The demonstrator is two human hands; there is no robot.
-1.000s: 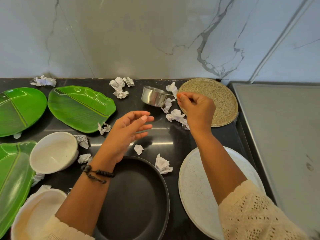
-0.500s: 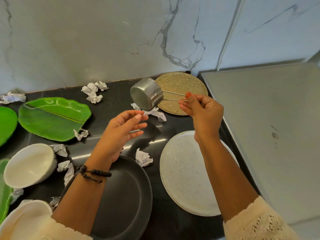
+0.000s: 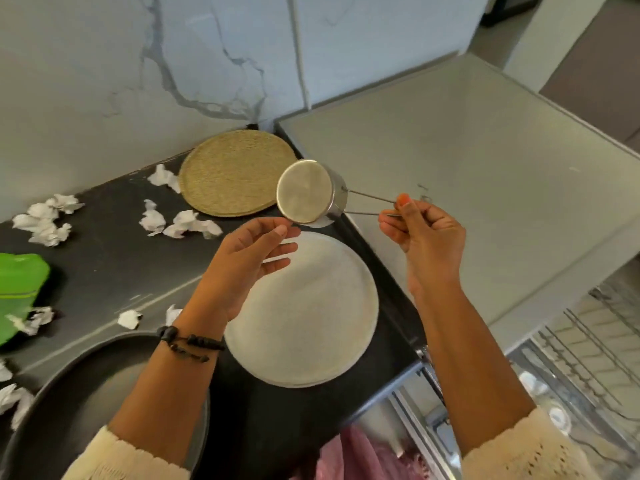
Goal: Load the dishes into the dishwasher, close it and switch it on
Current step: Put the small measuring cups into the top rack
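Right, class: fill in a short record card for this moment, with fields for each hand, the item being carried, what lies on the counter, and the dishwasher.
right hand: pinches the wire handle of the steel cup
steel cup: held in the air, tipped on its side, flat base toward the camera
left hand: open, just below the cup, holding nothing
counter: white plate, woven mat, dark pan, green plate, crumpled paper
dishwasher rack: visible at lower right, pulled out

**No readable text**

Nothing legible is showing anywhere: no labels, brands, numbers or signs. The steel cup (image 3: 304, 191), the plates and the table (image 3: 104, 265) are showing plain surfaces. Marks on the grey top (image 3: 467, 202) at right are looking like scuffs, too small to read as characters.
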